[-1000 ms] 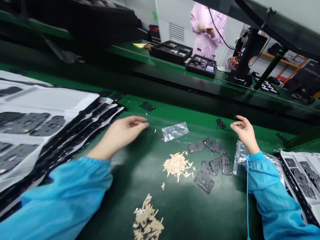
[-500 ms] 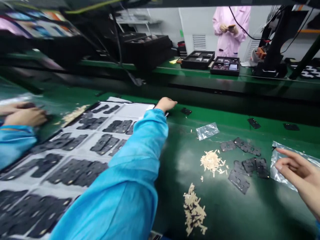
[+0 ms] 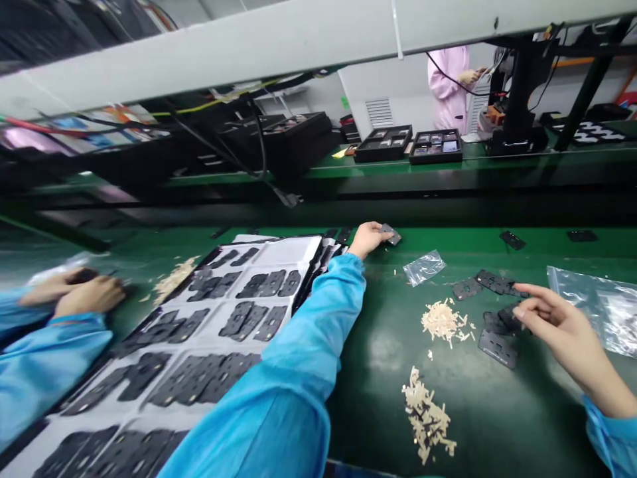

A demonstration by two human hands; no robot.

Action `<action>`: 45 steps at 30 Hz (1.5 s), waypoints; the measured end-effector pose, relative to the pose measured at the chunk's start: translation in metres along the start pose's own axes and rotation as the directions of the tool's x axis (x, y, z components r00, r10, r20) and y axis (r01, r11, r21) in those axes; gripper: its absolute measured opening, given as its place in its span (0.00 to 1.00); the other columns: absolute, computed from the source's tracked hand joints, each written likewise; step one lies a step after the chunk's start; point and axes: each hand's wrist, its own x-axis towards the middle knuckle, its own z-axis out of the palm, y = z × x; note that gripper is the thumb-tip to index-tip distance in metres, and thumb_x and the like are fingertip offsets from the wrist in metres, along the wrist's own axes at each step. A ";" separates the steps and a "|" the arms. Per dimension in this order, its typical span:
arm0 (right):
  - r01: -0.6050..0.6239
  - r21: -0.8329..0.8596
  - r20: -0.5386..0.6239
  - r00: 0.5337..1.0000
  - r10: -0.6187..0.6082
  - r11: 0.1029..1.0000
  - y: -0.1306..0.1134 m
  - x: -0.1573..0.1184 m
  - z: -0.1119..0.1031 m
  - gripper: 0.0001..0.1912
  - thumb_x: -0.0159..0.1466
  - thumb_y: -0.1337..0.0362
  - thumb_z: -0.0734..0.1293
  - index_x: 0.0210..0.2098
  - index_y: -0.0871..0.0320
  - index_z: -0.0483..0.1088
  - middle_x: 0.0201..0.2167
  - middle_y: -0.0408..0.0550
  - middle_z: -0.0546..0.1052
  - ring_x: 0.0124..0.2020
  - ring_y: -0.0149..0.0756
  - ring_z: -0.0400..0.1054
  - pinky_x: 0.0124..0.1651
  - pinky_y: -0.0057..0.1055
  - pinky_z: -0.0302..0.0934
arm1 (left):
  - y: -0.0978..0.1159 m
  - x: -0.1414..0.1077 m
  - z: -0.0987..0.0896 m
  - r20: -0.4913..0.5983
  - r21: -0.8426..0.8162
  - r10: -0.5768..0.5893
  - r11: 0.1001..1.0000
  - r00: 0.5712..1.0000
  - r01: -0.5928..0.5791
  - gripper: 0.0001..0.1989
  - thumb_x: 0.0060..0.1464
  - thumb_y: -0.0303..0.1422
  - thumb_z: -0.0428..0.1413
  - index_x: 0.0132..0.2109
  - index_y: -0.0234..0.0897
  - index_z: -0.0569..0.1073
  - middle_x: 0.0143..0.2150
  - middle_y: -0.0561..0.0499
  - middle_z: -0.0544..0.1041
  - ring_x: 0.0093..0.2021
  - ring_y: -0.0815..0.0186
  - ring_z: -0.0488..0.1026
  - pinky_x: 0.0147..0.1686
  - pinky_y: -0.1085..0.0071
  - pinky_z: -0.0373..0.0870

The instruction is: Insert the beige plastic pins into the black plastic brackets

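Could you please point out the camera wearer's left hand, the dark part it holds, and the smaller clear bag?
Left hand [image 3: 366,239]: head view, on the back of the hand.
Dark part [image 3: 392,234]: head view, on its exposed flat face.
Smaller clear bag [image 3: 424,267]: head view, on the middle of its plastic.

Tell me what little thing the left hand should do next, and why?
Maybe the left hand should bring its dark plate over toward the loose plates near the right hand. It already grips the plate by one side, toward the far side of the green table, while similar plates lie close to the right fingertips.
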 end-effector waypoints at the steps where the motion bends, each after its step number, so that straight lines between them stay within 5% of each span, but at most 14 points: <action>1: 0.003 0.017 0.021 1.000 -0.004 1.000 -0.003 0.000 0.005 0.27 0.57 0.49 0.77 0.51 0.56 0.77 0.29 0.47 0.78 0.31 0.40 0.73 0.34 0.35 0.70 | 0.003 -0.011 0.007 0.005 0.001 0.054 0.999 0.999 -0.054 0.17 0.67 0.37 0.60 0.58 0.34 0.73 0.57 0.42 0.76 0.52 0.55 0.77 0.50 0.53 0.77; 4: -0.057 0.098 0.094 0.994 0.048 0.994 -0.011 -0.002 0.026 0.28 0.58 0.49 0.76 0.52 0.58 0.75 0.27 0.45 0.77 0.26 0.35 0.70 0.28 0.30 0.66 | 0.012 -0.064 0.032 0.006 0.006 0.247 0.969 0.969 -0.247 0.06 0.59 0.26 0.63 0.44 0.35 0.82 0.52 0.46 0.79 0.55 0.53 0.74 0.61 0.55 0.69; 7: -0.173 0.241 0.176 0.975 0.132 0.955 -0.017 -0.005 0.048 0.32 0.60 0.48 0.74 0.58 0.58 0.70 0.32 0.49 0.81 0.27 0.35 0.71 0.22 0.26 0.61 | 0.014 -0.134 0.050 0.010 -0.009 0.438 0.899 0.899 -0.438 0.15 0.51 0.19 0.63 0.37 0.47 0.86 0.52 0.51 0.79 0.58 0.54 0.70 0.66 0.54 0.61; 9: -0.183 0.314 0.219 0.969 0.117 0.932 -0.019 -0.009 0.058 0.32 0.60 0.51 0.75 0.60 0.56 0.68 0.31 0.45 0.79 0.27 0.33 0.70 0.22 0.25 0.61 | 0.012 -0.174 0.055 0.023 0.071 0.717 0.694 0.696 -0.717 0.20 0.52 0.20 0.62 0.42 0.54 0.86 0.49 0.50 0.80 0.54 0.54 0.72 0.60 0.51 0.65; 11: -0.160 0.331 0.220 0.971 0.089 0.930 -0.017 -0.013 0.063 0.31 0.60 0.56 0.75 0.60 0.55 0.68 0.26 0.39 0.74 0.23 0.30 0.65 0.22 0.25 0.60 | 0.009 -0.199 0.056 0.055 0.083 0.790 0.606 0.611 -0.791 0.22 0.53 0.19 0.60 0.45 0.55 0.85 0.50 0.48 0.79 0.52 0.54 0.72 0.56 0.53 0.68; 13: -0.135 0.305 0.189 0.979 0.079 0.943 -0.015 -0.016 0.063 0.30 0.60 0.59 0.75 0.60 0.55 0.67 0.24 0.36 0.72 0.21 0.27 0.60 0.23 0.25 0.58 | 0.009 -0.210 0.054 0.104 0.010 0.722 0.687 0.684 -0.727 0.22 0.54 0.21 0.59 0.49 0.53 0.83 0.54 0.46 0.76 0.54 0.52 0.71 0.55 0.53 0.69; 16: -0.138 0.207 0.193 0.976 0.098 0.968 -0.012 -0.018 0.059 0.30 0.61 0.63 0.73 0.61 0.54 0.66 0.25 0.37 0.71 0.22 0.28 0.60 0.25 0.26 0.57 | 0.012 -0.206 0.051 0.262 -0.195 0.428 0.901 0.865 -0.387 0.26 0.60 0.30 0.59 0.64 0.49 0.72 0.53 0.44 0.75 0.51 0.54 0.72 0.50 0.58 0.71; 18: -0.146 0.134 0.248 0.963 0.110 0.980 -0.011 -0.019 0.057 0.30 0.61 0.64 0.72 0.62 0.53 0.66 0.26 0.37 0.72 0.23 0.29 0.61 0.26 0.27 0.57 | 0.014 -0.199 0.052 0.454 -0.266 0.230 0.957 0.861 -0.115 0.32 0.62 0.35 0.59 0.71 0.45 0.63 0.42 0.48 0.76 0.40 0.60 0.72 0.41 0.64 0.70; 20: -0.137 0.072 0.297 0.949 0.110 0.988 -0.011 -0.019 0.056 0.30 0.62 0.64 0.71 0.63 0.51 0.65 0.27 0.37 0.72 0.24 0.30 0.63 0.27 0.28 0.59 | 0.014 -0.194 0.055 0.607 -0.257 0.117 0.965 0.786 0.055 0.31 0.62 0.37 0.59 0.70 0.42 0.63 0.31 0.56 0.69 0.31 0.66 0.67 0.34 0.68 0.66; 25: -0.094 -0.029 0.150 0.984 0.098 0.995 -0.009 -0.018 0.056 0.18 0.61 0.60 0.73 0.51 0.54 0.76 0.31 0.44 0.78 0.27 0.32 0.66 0.28 0.29 0.60 | 0.002 -0.194 0.066 0.587 -0.284 -0.003 0.936 0.810 0.210 0.17 0.61 0.36 0.60 0.55 0.37 0.70 0.27 0.58 0.69 0.28 0.68 0.67 0.30 0.72 0.64; 29: -0.207 -0.020 0.050 0.977 0.208 0.978 -0.007 -0.017 0.059 0.10 0.59 0.57 0.74 0.31 0.57 0.79 0.23 0.44 0.75 0.23 0.31 0.63 0.27 0.29 0.59 | -0.006 -0.203 0.068 0.402 -0.250 0.175 0.965 0.899 -0.076 0.16 0.65 0.30 0.56 0.58 0.39 0.69 0.29 0.55 0.76 0.27 0.67 0.72 0.27 0.73 0.67; 32: -0.277 0.003 0.047 0.960 0.276 0.961 -0.009 -0.019 0.064 0.10 0.58 0.56 0.74 0.28 0.57 0.80 0.23 0.45 0.76 0.24 0.31 0.63 0.28 0.30 0.58 | -0.006 -0.208 0.066 0.317 -0.146 0.530 0.846 0.786 -0.512 0.21 0.65 0.24 0.52 0.62 0.42 0.71 0.29 0.54 0.77 0.25 0.68 0.72 0.27 0.71 0.69; 34: -0.295 0.012 0.058 0.954 0.294 0.955 -0.010 -0.020 0.066 0.10 0.57 0.56 0.74 0.28 0.57 0.80 0.23 0.45 0.76 0.24 0.32 0.62 0.28 0.30 0.58 | -0.004 -0.209 0.065 0.311 -0.095 0.644 0.753 0.699 -0.651 0.21 0.64 0.22 0.52 0.61 0.41 0.72 0.30 0.53 0.78 0.24 0.68 0.72 0.25 0.71 0.69; 45: -0.328 0.073 0.160 0.936 0.314 0.942 -0.016 -0.024 0.065 0.09 0.55 0.58 0.76 0.25 0.56 0.80 0.19 0.40 0.68 0.22 0.29 0.56 0.26 0.28 0.51 | -0.004 -0.208 0.066 0.336 -0.123 0.554 0.828 0.762 -0.547 0.18 0.64 0.23 0.54 0.58 0.40 0.72 0.40 0.48 0.85 0.26 0.67 0.78 0.31 0.69 0.78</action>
